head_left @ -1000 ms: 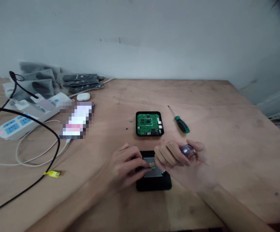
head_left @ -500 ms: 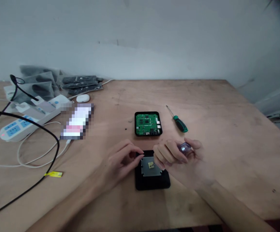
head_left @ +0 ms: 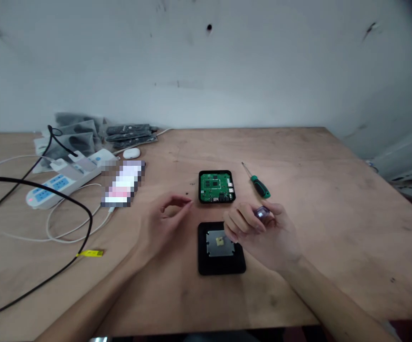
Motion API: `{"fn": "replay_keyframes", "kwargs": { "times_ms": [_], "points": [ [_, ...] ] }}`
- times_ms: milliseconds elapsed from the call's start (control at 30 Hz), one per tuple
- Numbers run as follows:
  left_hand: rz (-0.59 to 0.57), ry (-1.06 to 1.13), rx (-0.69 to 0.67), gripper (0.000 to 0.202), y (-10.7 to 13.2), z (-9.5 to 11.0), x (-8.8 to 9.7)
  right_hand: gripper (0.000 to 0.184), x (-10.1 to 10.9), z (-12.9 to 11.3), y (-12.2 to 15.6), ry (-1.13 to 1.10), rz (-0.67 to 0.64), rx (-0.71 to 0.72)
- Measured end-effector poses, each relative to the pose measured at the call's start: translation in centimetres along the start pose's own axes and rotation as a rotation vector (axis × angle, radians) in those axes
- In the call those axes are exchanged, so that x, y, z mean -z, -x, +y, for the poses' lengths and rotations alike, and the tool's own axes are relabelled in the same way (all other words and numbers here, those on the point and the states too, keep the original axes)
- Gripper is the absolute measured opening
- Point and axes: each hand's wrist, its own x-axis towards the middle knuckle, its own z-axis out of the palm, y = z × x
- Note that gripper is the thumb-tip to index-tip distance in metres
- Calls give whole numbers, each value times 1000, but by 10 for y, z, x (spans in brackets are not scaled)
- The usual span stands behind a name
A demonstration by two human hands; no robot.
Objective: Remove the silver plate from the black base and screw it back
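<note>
A black case half (head_left: 221,249) lies on the wooden table (head_left: 316,190), with a grey metal plate and a small yellowish pad (head_left: 220,241) on it. My right hand (head_left: 259,232) hovers at its right edge, fingers curled round a small purple translucent object (head_left: 262,213). My left hand (head_left: 165,221) is raised to the left of the case, thumb and forefinger pinched together with nothing visible between them. Behind the case sits a second black case half holding a green circuit board (head_left: 216,186).
A green-handled screwdriver (head_left: 257,182) lies to the right of the board. At the left are a white power strip (head_left: 65,178), a blurred phone (head_left: 122,184), white and black cables (head_left: 60,209), a white mouse-like item (head_left: 131,153) and bagged remotes (head_left: 127,130). A wall stands behind.
My left hand has lifted off the black case and moved left, uncovering the plate and pad. My right hand has shifted slightly up. The camera has tilted upward.
</note>
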Motion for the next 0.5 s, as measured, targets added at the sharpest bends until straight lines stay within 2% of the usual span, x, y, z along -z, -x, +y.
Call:
{"fn": "replay_keyframes", "kwargs": {
  "times_ms": [133,267,500],
  "points": [
    [76,66,98,16,-15,3,6,48,-1,-1,0,0,2,13],
    [68,71,179,19,-31,9,10,48,-1,-1,0,1,-1,-2],
    [153,-77,134,16,-40,-4,6,48,2,1,0,5,0,-9]
  ]
}}
